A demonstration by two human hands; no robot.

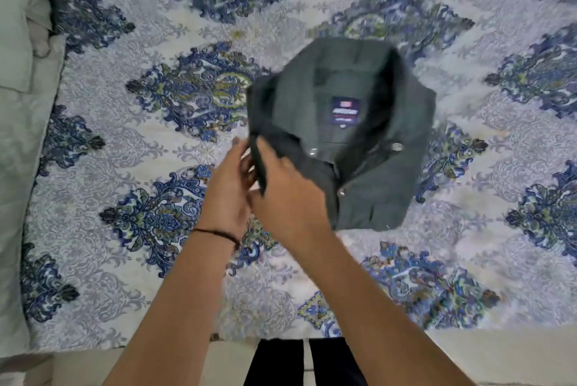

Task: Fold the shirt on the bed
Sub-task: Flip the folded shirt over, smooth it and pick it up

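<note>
- Shirt (359,123): dark green, folded, collar and label up, lying on the patterned bed (125,167).
- Right hand (287,195): grips the shirt's near-left edge.
- Left hand (229,189): at the same edge; grasp too blurred to tell.

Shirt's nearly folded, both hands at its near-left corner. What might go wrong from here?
1. The left hand and right hand hold only one corner of the shirt; lifting or tugging from there may let the folded layers slide apart.
2. The collar stands raised rather than flat; pressing down could crease it.
3. The frame is motion-blurred, suggesting quick movement; a hasty pull might drag the shirt and rumple the bedsheet.
</note>
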